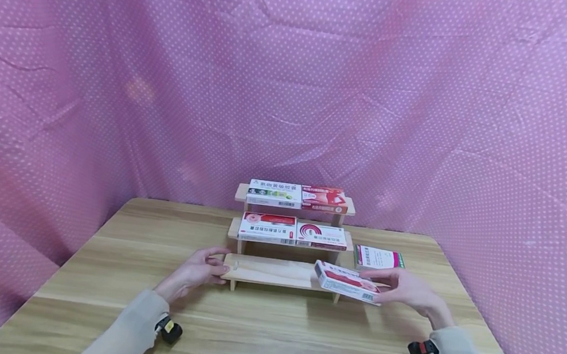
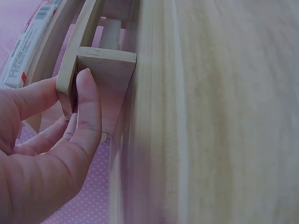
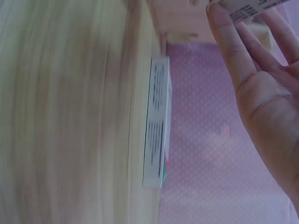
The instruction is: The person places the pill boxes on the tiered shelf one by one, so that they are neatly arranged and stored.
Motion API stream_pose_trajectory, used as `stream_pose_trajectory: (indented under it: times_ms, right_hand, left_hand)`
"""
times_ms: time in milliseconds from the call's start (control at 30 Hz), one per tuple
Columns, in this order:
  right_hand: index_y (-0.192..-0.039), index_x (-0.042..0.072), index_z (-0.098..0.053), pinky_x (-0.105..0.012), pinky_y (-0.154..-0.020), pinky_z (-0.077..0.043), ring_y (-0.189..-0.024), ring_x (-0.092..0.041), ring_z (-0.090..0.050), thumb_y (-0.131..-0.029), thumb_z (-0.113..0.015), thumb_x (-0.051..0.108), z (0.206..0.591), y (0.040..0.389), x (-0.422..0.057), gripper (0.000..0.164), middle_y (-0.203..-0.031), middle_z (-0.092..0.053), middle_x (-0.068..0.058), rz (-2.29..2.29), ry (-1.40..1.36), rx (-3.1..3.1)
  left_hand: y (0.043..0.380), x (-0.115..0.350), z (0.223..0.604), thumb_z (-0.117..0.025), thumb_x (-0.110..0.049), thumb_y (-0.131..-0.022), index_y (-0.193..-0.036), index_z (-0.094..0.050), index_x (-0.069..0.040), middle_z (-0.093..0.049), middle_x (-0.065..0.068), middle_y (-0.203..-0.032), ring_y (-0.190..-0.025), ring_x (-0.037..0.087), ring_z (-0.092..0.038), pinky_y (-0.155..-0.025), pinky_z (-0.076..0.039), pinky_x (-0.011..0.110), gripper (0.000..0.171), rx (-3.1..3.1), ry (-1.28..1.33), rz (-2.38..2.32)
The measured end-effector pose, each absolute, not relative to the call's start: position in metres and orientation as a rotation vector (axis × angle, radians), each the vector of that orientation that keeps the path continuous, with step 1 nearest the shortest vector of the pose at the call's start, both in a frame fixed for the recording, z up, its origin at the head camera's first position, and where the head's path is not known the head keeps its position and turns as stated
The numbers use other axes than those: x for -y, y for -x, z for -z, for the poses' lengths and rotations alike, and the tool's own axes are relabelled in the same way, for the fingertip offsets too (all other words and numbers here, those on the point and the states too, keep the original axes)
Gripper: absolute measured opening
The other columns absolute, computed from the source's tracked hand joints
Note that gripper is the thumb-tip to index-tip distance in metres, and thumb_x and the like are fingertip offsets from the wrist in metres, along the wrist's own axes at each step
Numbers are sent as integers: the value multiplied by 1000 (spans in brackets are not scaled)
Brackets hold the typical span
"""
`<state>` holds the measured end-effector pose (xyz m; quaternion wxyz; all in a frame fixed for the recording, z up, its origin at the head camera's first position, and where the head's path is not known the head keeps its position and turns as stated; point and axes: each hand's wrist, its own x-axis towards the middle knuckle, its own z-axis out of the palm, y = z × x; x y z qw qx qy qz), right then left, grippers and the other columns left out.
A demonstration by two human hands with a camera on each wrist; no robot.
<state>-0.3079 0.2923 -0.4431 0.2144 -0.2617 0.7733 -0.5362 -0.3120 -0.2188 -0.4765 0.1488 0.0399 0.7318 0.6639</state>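
Note:
A small wooden three-step display rack (image 1: pixel 273 272) stands on the table. My left hand (image 1: pixel 199 274) pinches the left end of its lowest step; in the left wrist view the thumb (image 2: pixel 88 100) lies under the board and the fingers curl over its edge. My right hand (image 1: pixel 408 291) holds a white and red medicine box (image 1: pixel 347 282) by its right end, tilted, over the right part of the lowest step. In the right wrist view only a corner of that box (image 3: pixel 252 8) shows between thumb and fingers.
Two medicine boxes lie on the top step, one white and green (image 1: pixel 273 194), one red (image 1: pixel 325 199). The middle step bears two white and red boxes (image 1: pixel 267 228). A green and pink-edged box (image 1: pixel 379 257) lies on the table (image 1: pixel 266 337) right of the rack. Pink dotted cloth (image 1: pixel 293 86) hangs behind.

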Motion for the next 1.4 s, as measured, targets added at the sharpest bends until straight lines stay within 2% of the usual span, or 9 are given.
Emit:
stream_pose_trajectory:
  times_ms: [167,267,400,533,700,867,1033,1400]
  right_hand:
    - [-137,-2,-53,-20,-93,-52,-110,-8,-63,-84,-75,9,444,308,-274,59,-140,-54,-20,1467,751,-2194]
    - [-135,3,-57,-20,-93,-51,-113,-11,-61,-84,-76,12,444,308,-262,56,-143,-51,-22,1429,754,-2256]
    - [-134,6,-59,-21,-88,-52,-109,-15,-62,-84,-76,18,444,307,-247,54,-136,-58,-19,1413,737,-2318]
    - [-134,9,-60,-21,-86,-53,-107,-15,-62,-84,-77,22,445,307,-234,54,-133,-61,-16,1430,701,-2346]
    - [-133,13,-62,-25,-94,-51,-116,-20,-59,-82,-79,25,449,309,-219,55,-135,-61,-11,1431,673,-2364]
    - [-132,21,-63,-37,-104,-44,-123,-24,-53,-82,-80,28,452,312,-204,53,-138,-58,-5,1408,652,-2372]
    - [-131,25,-62,-44,-106,-44,-124,-24,-54,-81,-80,32,452,312,-190,54,-137,-59,-4,1389,655,-2381]
    - [-129,19,-63,-48,-112,-42,-131,-29,-52,-80,-82,25,457,312,-154,53,-143,-52,-6,1468,724,-2374]
  left_hand:
    - [312,220,477,-62,2,-91,-147,-34,2,-59,21,-115,-92,21,-65,-89,-59,42,62,-2093,-143,-1907]
    - [311,221,476,-62,2,-91,-147,-33,3,-58,21,-115,-92,21,-65,-90,-59,42,63,-2072,-148,-1922]
    - [312,221,476,-63,1,-91,-148,-33,3,-59,19,-115,-92,20,-65,-90,-58,42,65,-2034,-134,-1944]
    - [312,223,478,-64,-1,-90,-149,-31,2,-59,18,-115,-92,19,-65,-90,-59,40,67,-2008,-133,-1957]
    - [313,226,478,-62,1,-90,-149,-29,2,-55,21,-119,-95,21,-64,-91,-58,40,68,-1989,-157,-1956]
    - [313,227,478,-61,1,-90,-150,-28,3,-52,23,-121,-96,23,-63,-93,-57,41,68,-1987,-178,-1944]
    - [312,227,477,-62,-1,-90,-150,-27,4,-52,23,-121,-98,24,-64,-95,-57,41,69,-1995,-194,-1927]
    - [313,227,477,-60,1,-91,-150,-27,3,-49,26,-126,-99,25,-63,-95,-57,41,68,-1991,-184,-1922]
